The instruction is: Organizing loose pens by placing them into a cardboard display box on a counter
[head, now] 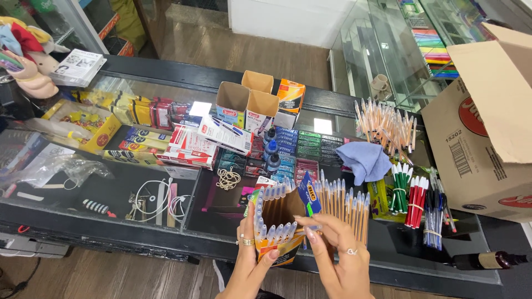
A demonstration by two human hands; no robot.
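Left hand (256,243) has its grip closed round an orange cardboard box of blue-capped pens (277,221), at 6 o'clock near the front edge of the black glass-topped bench (111,196). Right hand (338,252) pinches one pen by the box's right side. Loose orange pens (346,202) crowd 3 o'clock; bare glass lies at 9. Brown cardboard carton (487,122) far right; wood floor beyond.

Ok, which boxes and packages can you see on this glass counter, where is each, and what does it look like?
Orange cardboard pen box: counter's front edge, held by left hand and right hand, ringed with blue-capped pens.
Large brown carton: far right, flap open, red round marks.
Three small open-topped boxes: counter's back middle, brown inside.
Orange-and-black box: right beside those.
White-and-red flat packs: left of centre, stacked.
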